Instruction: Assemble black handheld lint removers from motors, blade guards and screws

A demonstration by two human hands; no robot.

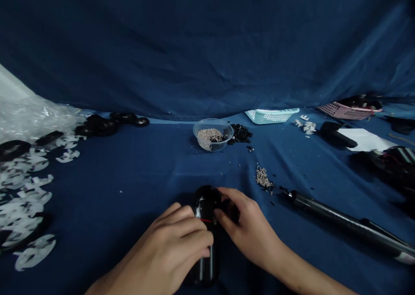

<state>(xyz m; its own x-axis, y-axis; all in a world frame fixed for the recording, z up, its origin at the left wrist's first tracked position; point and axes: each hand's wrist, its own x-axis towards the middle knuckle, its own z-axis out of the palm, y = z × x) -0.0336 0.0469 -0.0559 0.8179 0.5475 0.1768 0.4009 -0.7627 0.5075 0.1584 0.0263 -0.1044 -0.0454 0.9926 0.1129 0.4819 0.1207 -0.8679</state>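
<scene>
A glossy black plastic housing (207, 267), long and rounded with a round upper end, lies on the blue cloth at the front middle. Across it, near its upper part, runs a thin red wire. My left hand (177, 239) lies over the housing from the left, its fingers curled onto it; the fingertips are partly hidden. From the right, my right hand (248, 219) grips the upper end between thumb and fingers. A dark part beneath my right palm is too shadowed to make out.
An electric screwdriver (337, 215) lies at right, its tip by loose screws (263, 177). Behind stand a clear bowl (213, 146) of screws, small black parts (240, 133), a turquoise basket (274, 116) and a pink basket (348, 111). White plastic parts (24, 200) cover the left.
</scene>
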